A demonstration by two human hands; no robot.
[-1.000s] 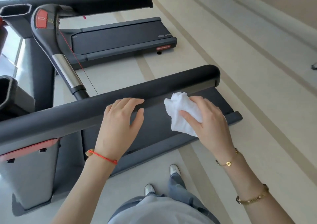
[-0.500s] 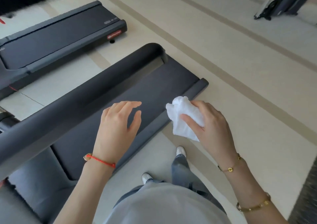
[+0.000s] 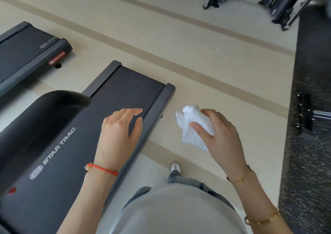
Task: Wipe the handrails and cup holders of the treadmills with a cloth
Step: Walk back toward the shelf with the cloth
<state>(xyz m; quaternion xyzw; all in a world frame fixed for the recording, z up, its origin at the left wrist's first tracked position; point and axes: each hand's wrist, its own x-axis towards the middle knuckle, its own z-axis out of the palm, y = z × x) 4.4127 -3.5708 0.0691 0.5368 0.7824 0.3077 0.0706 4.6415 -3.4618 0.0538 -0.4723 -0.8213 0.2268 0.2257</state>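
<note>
1. Gripping a crumpled white cloth (image 3: 194, 126), the right hand (image 3: 222, 137) hangs over the pale floor (image 3: 206, 54), fingers and thumb curled round the cloth.
2. Left hand (image 3: 120, 131) hovers above the near treadmill (image 3: 123, 88), fingers relaxed and slightly spread, holding nothing.
3. Its black handrail (image 3: 53, 104) ends left of that hand, apart from both hands.
4. A second treadmill (image 3: 26, 53) lies further left.
</note>
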